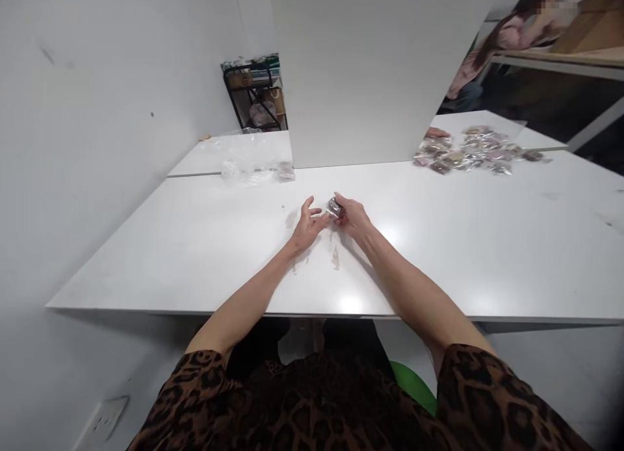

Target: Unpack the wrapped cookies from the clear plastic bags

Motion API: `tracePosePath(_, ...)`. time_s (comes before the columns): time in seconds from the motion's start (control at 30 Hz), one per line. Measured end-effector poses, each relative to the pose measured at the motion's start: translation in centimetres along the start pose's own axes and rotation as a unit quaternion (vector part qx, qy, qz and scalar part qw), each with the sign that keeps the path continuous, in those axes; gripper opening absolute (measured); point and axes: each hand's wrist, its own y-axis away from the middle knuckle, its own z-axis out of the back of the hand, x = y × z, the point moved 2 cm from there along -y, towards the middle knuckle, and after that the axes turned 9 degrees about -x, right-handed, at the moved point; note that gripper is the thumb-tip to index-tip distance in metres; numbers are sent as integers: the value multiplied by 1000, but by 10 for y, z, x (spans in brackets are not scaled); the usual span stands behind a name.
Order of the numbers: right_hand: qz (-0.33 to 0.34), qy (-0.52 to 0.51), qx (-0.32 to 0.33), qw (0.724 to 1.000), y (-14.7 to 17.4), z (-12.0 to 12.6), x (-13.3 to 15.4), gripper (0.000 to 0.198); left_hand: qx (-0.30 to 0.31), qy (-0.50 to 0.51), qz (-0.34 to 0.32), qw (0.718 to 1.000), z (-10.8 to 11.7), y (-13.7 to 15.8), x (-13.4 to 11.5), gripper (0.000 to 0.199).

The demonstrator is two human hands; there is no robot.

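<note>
1. My right hand holds a small clear packet with something dark inside, its fingers pinching the packet just above the white surface.
2. My left hand sits just left of the packet, fingers spread and loose, the fingertips close to it; I cannot tell whether they touch it.
3. The packet is near the middle of the surface, straight in front of me, and too small in view for me to make out what it contains.
4. Far to the right of the packet, at the back edge of the surface, lies a heap of similar small packets; another person's hand rests at the heap's left side.
5. Behind and to the left of the packet lies a crumpled clear plastic bag.
6. A white partition stands upright directly behind the packet.
7. Further back, left of the partition, a dark shelf rack stands against the wall.
</note>
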Motion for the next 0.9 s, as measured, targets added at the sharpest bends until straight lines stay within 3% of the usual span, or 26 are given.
tracePosePath(0.2,14,66,-142,988,-32,85,29,33,53,-21,-25,998,0,-7,-3,83)
tracePosePath(0.27,26,93,-231,968,-57,115,55,32,59,-20,-17,998,0,-10,-3,82)
tracePosePath(0.33,49,104,-280,953,-88,138,89,29,60,-18,-11,998,1,-12,-1,82)
tracePosePath(0.37,91,106,-304,942,-103,147,108,25,61,-18,-10,998,2,-13,0,82)
tracePosePath(0.47,161,90,-327,927,-142,163,152,18,58,-19,-4,998,4,-13,1,80)
tracePosePath(0.57,162,80,-312,933,-156,164,156,17,54,-16,2,998,4,-12,1,78)
tracePosePath(0.7,128,96,-235,959,-136,144,106,21,54,-12,4,998,3,-13,2,75)
tracePosePath(0.8,96,128,-129,979,-109,111,66,13,48,-2,10,999,1,-15,3,68)
tracePosePath(0.9,101,177,-36,978,-91,67,45,12,24,22,21,999,-1,-15,2,59)
